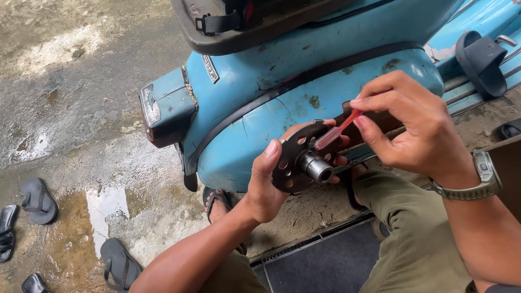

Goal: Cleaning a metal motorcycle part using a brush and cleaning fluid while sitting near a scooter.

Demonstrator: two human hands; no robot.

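My left hand [267, 182] grips a dark round metal disc [293, 157] with several holes and a short steel hub [318, 167] sticking out of its middle. My right hand [415, 127] pinches a small red toothbrush [336, 132] by its handle, with the bristle end resting on the disc face just above the hub. A grey watch [477, 182] sits on my right wrist. Both hands are held in front of the rear side panel of an old light-blue scooter [304, 81].
The scooter's tail light [154, 106] and black seat edge [239, 35] are at the top. Several dark sandals [38, 201] lie on the wet concrete at left, another sandal [480, 59] rests on the scooter floorboard. My foot in a sandal [217, 203] and olive trousers [412, 239] are below.
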